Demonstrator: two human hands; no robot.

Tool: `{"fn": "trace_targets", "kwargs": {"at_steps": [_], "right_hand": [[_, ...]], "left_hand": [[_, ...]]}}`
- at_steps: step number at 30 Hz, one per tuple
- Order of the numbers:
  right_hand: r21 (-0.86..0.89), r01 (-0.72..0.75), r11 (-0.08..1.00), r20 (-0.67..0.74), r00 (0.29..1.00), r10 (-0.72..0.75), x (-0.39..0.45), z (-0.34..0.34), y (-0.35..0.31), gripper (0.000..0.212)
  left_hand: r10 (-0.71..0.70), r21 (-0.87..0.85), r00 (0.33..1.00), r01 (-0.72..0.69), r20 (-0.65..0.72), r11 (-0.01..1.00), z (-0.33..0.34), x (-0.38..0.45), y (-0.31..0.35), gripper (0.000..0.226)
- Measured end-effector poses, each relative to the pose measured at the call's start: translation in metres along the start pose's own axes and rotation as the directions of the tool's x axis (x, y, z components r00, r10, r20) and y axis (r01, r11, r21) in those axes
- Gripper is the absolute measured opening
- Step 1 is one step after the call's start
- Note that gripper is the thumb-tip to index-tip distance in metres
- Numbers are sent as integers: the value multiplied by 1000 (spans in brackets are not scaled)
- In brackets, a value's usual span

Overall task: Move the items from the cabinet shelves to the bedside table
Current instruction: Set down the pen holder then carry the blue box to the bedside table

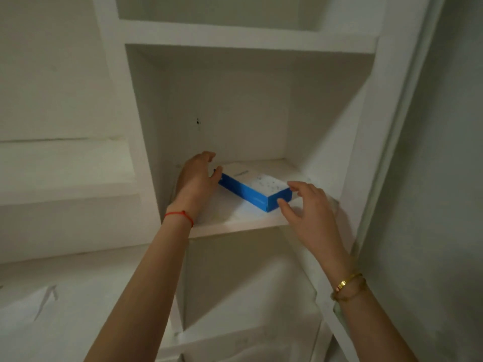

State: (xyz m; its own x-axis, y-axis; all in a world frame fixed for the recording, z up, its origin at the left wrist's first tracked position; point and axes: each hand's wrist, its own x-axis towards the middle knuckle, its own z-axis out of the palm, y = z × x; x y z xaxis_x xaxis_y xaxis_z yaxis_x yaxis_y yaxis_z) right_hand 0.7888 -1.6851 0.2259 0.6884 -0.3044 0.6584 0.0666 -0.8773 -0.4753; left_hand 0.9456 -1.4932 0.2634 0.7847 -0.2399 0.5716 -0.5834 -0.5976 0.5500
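A flat box (254, 192) with blue sides and a white speckled top lies at an angle on the middle shelf (235, 222) of a white cabinet. My left hand (195, 178), with a red string on the wrist, is at the box's far left end. Its thumb touches that end, and its fingers are raised and loosely curved above the shelf. My right hand (311, 212), with gold bracelets on the wrist, is at the near right end with spread fingers. Its thumb and forefinger touch the blue end face. The box rests on the shelf.
The cabinet has an upper shelf (248, 37) above and a lower compartment (248, 283) below, with nothing seen in either. White ledges (65, 189) step out on the left. A grey-green wall (431, 205) borders the cabinet frame on the right.
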Motion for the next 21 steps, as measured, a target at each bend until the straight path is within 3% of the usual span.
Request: {"fn": "trace_targets", "kwargs": {"at_steps": [7, 12, 21], "right_hand": [[15, 7, 1000, -17, 1000, -7, 4, 6, 5, 46], [20, 0, 1000, -10, 1000, 0, 5, 6, 8, 47], [26, -31, 999, -8, 999, 31, 0, 3, 15, 49]], "left_hand": [[-128, 46, 984, 123, 127, 991, 17, 28, -18, 50], [-143, -29, 968, 153, 206, 988, 23, 30, -19, 46], [-189, -1, 971, 191, 149, 982, 9, 7, -14, 42]]}}
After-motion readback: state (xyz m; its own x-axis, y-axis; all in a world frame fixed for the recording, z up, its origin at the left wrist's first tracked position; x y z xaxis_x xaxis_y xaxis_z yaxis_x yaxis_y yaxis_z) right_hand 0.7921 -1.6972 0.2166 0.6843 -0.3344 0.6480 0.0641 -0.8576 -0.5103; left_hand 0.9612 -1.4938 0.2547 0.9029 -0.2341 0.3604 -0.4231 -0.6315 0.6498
